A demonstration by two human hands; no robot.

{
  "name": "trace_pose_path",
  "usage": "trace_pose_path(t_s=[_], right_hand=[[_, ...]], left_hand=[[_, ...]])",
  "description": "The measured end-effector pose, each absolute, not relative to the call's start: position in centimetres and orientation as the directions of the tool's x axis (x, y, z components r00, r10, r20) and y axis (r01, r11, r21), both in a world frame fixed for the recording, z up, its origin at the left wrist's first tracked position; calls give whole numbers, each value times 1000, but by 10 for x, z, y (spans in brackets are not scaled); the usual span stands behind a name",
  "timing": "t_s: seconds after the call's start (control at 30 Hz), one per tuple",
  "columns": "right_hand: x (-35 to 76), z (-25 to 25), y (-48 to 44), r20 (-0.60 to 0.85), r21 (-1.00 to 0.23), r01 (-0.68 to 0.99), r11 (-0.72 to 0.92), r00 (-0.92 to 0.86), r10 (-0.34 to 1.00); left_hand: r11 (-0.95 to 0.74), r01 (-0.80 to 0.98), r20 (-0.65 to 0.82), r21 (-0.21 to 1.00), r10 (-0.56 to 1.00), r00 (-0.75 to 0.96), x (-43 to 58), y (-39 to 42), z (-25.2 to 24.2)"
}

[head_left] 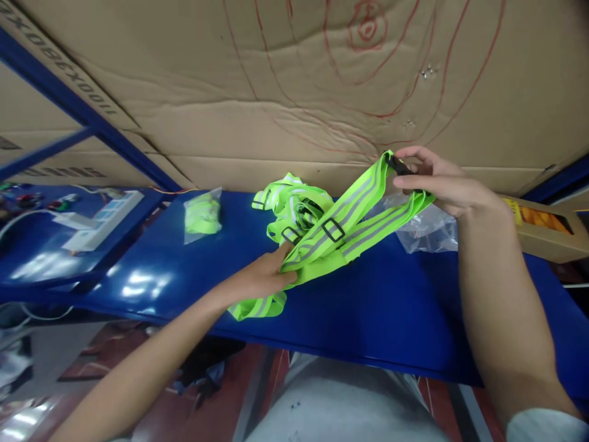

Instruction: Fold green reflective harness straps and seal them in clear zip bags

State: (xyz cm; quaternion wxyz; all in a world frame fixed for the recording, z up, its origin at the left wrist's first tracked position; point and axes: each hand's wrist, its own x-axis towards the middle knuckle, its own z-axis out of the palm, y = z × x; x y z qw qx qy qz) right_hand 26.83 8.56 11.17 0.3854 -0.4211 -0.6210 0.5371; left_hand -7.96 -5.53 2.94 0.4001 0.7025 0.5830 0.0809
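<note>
A neon-green reflective strap (359,212) with grey stripes stretches between my two hands above the blue shelf. My left hand (264,276) is closed round its lower folds, and a loop of it hangs below that hand. My right hand (437,178) pinches the far end at a black buckle (396,164). A black slider (333,229) sits midway along the strap. Behind my left hand lies a tangled pile of the same green strapping (294,202) with more black sliders; whether it joins the held strap I cannot tell.
A clear bag with green strapping (203,215) lies on the blue shelf (368,325). Crumpled clear plastic (427,228) is under my right hand. A white power strip (105,221) is at left, a cardboard box (547,227) at right. Cardboard (184,73) with red rings stands behind.
</note>
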Motion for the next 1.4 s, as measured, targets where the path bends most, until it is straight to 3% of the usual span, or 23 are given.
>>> trace_pose_path(t_s=[0.1, 0.17, 0.27, 0.47, 0.63, 0.8, 0.9, 1.03, 1.23, 1.4], right_hand=[[267, 110, 88, 79, -957, 245, 153, -288, 954], [264, 111, 87, 101, -928, 320, 192, -281, 954], [262, 115, 83, 119, -888, 394, 236, -299, 947], [262, 125, 75, 176, -891, 362, 274, -282, 943], [262, 108, 87, 148, -911, 329, 249, -302, 942], [264, 88, 101, -7, -864, 487, 125, -261, 965], [263, 86, 104, -29, -844, 522, 123, -273, 962], [262, 84, 105, -62, -832, 538, 138, -338, 939], [269, 75, 117, -42, -795, 592, 134, -274, 961], [263, 72, 121, -39, -775, 625, 93, -194, 980]], left_hand=[[-23, 946, -389, 322, 908, 155, -70, -61, 27], [-58, 976, -399, 210, 906, 140, -65, -64, 29], [-86, 983, -434, 160, 889, 149, -66, -70, 33], [-249, 942, -409, 224, 854, 322, -77, -79, 43], [-110, 994, -364, -12, 926, 98, -47, -88, 35], [-154, 976, -105, -153, 985, 139, -24, -110, 15], [-362, 922, -71, -138, 932, 355, -29, -116, 10], [-583, 812, -101, 29, 807, 582, -46, -109, 14], [-488, 865, -81, 117, 863, 498, -61, -102, 11], [-547, 831, -9, 98, 835, 551, -55, -124, -2]])
